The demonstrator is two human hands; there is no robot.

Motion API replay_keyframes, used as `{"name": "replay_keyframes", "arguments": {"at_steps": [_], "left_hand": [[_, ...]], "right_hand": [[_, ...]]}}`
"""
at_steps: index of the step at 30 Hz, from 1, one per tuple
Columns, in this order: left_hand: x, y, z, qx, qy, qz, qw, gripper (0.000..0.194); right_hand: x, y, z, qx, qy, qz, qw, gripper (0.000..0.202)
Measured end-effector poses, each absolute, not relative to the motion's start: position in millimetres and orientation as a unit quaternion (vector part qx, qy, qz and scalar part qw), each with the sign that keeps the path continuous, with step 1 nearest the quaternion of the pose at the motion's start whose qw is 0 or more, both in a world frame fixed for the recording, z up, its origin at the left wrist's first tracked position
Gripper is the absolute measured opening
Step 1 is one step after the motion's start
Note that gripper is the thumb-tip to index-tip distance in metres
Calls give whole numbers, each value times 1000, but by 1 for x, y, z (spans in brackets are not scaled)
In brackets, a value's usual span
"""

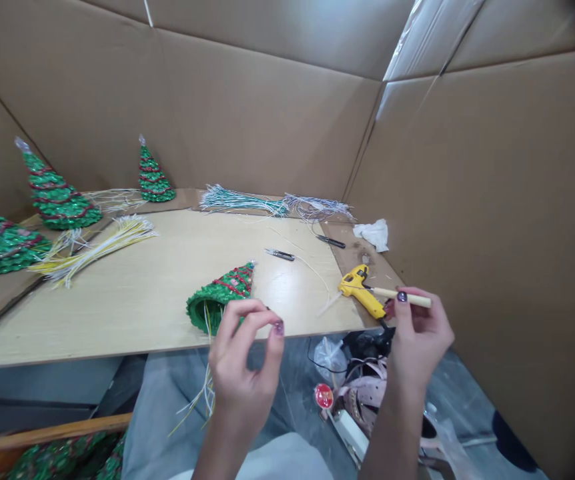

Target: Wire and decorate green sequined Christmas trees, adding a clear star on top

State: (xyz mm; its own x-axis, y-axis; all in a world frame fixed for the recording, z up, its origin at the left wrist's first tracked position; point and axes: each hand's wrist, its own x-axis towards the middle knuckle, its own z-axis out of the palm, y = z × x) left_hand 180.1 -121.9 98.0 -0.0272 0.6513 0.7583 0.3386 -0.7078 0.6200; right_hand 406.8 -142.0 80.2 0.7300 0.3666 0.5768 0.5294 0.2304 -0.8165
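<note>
My left hand (247, 353) is raised in front of a small green Christmas tree (225, 287), thumb and fingertips pinched together. What they hold, if anything, is too small to make out. The tree lies on its side near the table's front edge, its hollow base facing me and its red garland showing. Yellow and white wires (202, 397) hang from that base over the edge, partly behind my hand. At the right, my right hand (420, 333) grips a slim wooden-handled needle tool (402, 295), its thin tip pointing left across a yellow glue gun (360, 290).
Two thread snips (280, 254) (331, 241) lie on the table (132, 293). Wire bundles (245, 200) (97, 250) and upright trees (60, 193) (155, 173) stand toward the back and left. White tissue (372, 235) lies by the cardboard wall (492, 200). Bags and a red round item (323, 396) sit below.
</note>
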Motion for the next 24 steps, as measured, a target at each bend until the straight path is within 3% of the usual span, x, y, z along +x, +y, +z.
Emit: {"name": "replay_keyframes", "arguments": {"at_steps": [9,20,24], "left_hand": [[203,-118,80,871,299,375,112,11],[199,-115,82,861,318,375,130,19],[197,-115,82,862,326,369,117,18]], "right_hand": [[400,-151,95,-545,-311,-20,778,23],[392,-165,107,-461,-355,34,813,17],[392,-160,103,-489,-338,-12,804,16]]}}
